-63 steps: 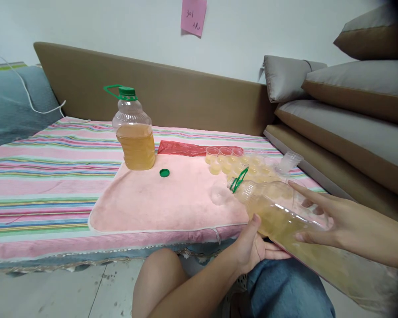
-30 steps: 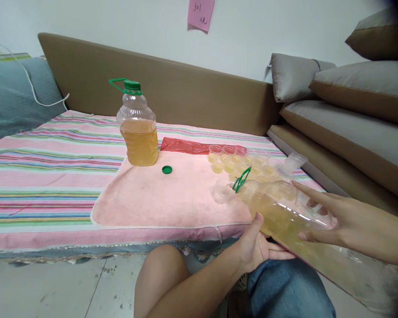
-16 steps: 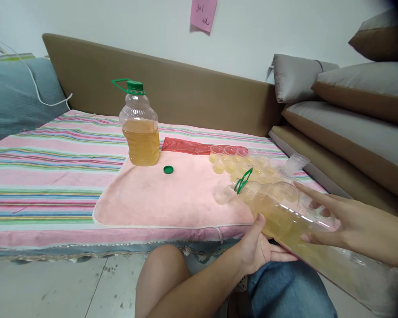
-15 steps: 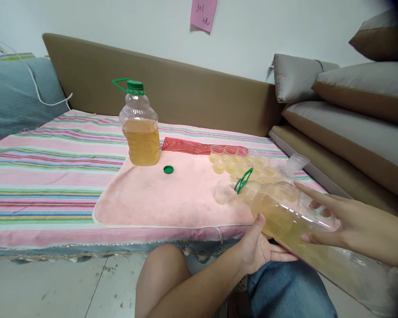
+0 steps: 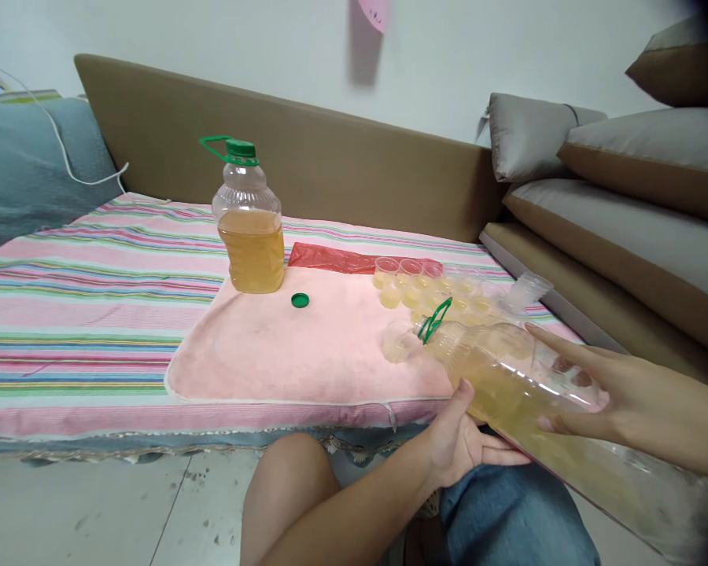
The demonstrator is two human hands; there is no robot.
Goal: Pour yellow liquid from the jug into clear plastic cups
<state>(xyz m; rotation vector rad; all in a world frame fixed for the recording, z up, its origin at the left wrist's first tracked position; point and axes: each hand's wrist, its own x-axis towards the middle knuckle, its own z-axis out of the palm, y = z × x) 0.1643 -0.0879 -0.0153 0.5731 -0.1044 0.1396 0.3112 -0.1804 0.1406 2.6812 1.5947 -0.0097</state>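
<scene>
Head cam: clear bottle (image 5: 489, 369) held aslant over the bed's front edge, mouth right at a clear cup (image 5: 394, 351) on the pink cloth (image 5: 259, 354); can't tell if neck touches rim or if liquid's running. L hand (image 5: 451, 452) cradles it from below, thumb on near side, fingers stretched under; R hand (image 5: 617, 399) grips the body farther back, from above. To pour well: use L hand as pivot, lift the base w/ R hand in v. small steps, ease off before the cup's full, as a big bottle prob. surges. Keep green loop (image 5: 429, 325) out of the stream. Cup's hard to see vs. cloth, so watch the level. Part-filled cups (image 5: 410, 295) stand just behind; don't let the bottle nudge 'em. Green cap (image 5: 300, 300) lies off left, nr a capped jug (image 5: 251, 251).
</scene>
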